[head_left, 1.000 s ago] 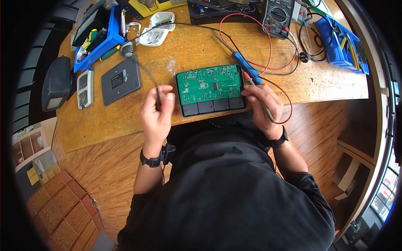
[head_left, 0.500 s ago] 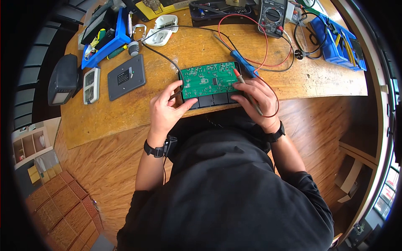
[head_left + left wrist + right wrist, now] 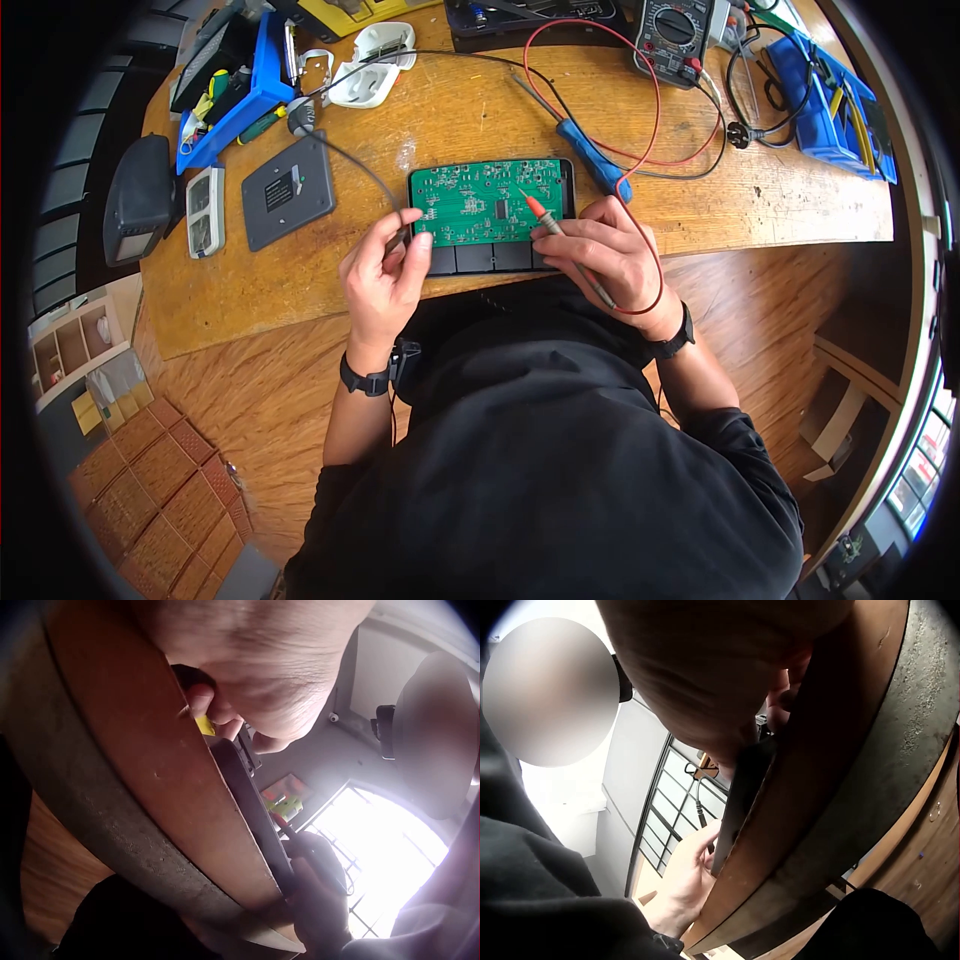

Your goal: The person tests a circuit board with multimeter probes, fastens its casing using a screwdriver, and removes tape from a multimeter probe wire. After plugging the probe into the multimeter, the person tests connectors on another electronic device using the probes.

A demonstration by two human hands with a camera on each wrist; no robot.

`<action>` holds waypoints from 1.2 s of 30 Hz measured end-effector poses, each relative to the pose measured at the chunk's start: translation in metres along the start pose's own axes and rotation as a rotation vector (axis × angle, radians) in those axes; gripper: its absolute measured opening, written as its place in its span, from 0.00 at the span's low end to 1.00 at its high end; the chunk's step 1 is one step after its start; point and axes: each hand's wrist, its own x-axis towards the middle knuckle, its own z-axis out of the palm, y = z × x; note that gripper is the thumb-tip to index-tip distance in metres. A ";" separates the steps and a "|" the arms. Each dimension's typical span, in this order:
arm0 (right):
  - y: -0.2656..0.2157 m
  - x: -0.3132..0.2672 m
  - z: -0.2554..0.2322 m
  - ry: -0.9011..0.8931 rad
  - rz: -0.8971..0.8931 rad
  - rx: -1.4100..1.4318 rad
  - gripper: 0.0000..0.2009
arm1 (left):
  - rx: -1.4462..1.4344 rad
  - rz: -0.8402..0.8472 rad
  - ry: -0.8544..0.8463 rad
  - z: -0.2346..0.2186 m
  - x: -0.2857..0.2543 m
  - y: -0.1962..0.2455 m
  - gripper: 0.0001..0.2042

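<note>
A green circuit board (image 3: 475, 185) lies in a black case (image 3: 475, 260) by the bench's front edge. My left hand (image 3: 380, 280) is at the case's left side, fingertips over the board's edge. Between its thumb and fingers it holds a black test probe, mostly hidden in the head view; its lead (image 3: 360, 165) runs up and away. In my right hand (image 3: 615, 265), at the case's lower right corner, is a red test probe (image 3: 548, 218). That probe slants over the board's right half, tip pointing up and left. The right wrist view shows the case (image 3: 742, 795) edge-on.
Behind the board lie a blue-handled soldering iron (image 3: 590, 155) and the multimeter (image 3: 672, 35) with looping leads. Blue bins (image 3: 235, 120) of tools stand left, with another blue bin (image 3: 830, 110) right. A grey panel (image 3: 288, 195) and a white opened casing (image 3: 370, 75) lie left.
Both hands came to the case's sides and shifted it slightly left. The left fingers have since eased from the case's edge. The red probe's tip has moved left over the board.
</note>
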 end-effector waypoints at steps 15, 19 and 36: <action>-0.018 0.007 0.004 0.307 0.240 0.208 0.11 | -0.607 0.238 0.120 0.017 0.013 0.031 0.14; -0.017 0.005 0.010 0.269 0.175 0.255 0.07 | -0.640 0.259 0.138 0.025 0.021 0.037 0.10; -0.017 0.013 0.007 0.354 0.083 0.325 0.12 | -0.527 0.309 0.118 0.026 0.013 0.047 0.09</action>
